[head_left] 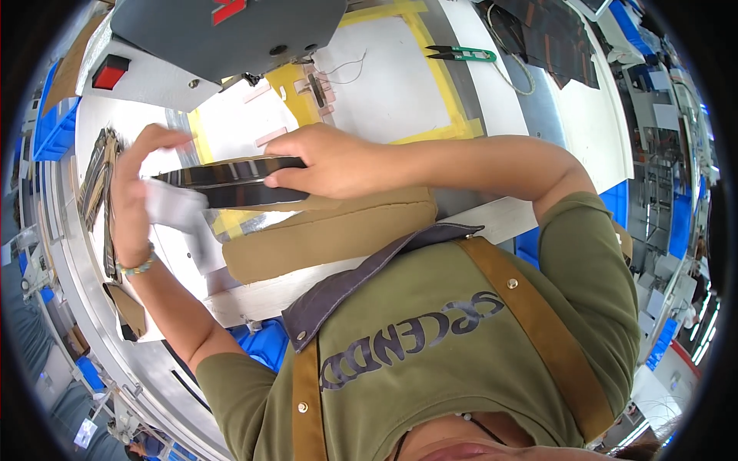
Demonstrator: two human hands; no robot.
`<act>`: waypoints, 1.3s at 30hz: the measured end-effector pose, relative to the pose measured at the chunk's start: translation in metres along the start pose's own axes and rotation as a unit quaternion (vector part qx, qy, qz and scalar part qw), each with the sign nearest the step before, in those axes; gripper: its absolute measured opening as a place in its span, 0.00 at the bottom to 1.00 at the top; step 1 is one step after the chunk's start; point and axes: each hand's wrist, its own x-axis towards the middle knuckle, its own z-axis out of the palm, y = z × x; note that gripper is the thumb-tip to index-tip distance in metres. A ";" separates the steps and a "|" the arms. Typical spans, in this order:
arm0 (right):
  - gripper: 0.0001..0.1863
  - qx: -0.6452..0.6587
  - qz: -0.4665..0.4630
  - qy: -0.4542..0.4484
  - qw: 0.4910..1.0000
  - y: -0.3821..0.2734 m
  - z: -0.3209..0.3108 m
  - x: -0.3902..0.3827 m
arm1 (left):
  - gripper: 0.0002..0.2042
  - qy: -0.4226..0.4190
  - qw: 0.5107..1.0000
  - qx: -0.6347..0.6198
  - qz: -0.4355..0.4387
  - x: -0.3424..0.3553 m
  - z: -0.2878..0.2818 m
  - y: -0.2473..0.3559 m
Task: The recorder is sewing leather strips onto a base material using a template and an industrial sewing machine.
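My right hand (330,161) is closed on the end of a long dark striped strip (238,180), thumb on its near side, with tan edges showing. The strip points left toward my left hand (134,200), which is smeared by motion. Its index finger and thumb stand apart in a curve near the strip's left end. A blurred white piece (177,203), perhaps paper, is beside that thumb; I cannot tell whether they touch. Close to my body, below the strip, lies a long tan padded-looking panel (330,238).
A dark grey sewing machine head (223,46) overhangs the far side, its presser foot (315,88) above the yellow-taped white table. Green thread snips (461,54) lie far right. Striped strips (98,177) are piled left. Dark cut pieces (550,38) lie at far right.
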 end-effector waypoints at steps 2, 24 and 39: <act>0.19 0.028 -0.001 0.035 0.999 0.012 0.012 0.006 | 0.36 -0.054 0.997 0.045 0.015 0.007 0.038 -0.010; 0.34 -0.478 -0.117 0.191 0.849 0.100 -0.107 -0.018 | 0.10 0.091 0.980 0.077 -0.160 0.048 0.110 -0.080; 0.25 -0.433 -0.293 0.162 0.837 0.095 -0.130 -0.023 | 0.16 0.093 0.952 0.064 -0.284 0.050 0.109 -0.076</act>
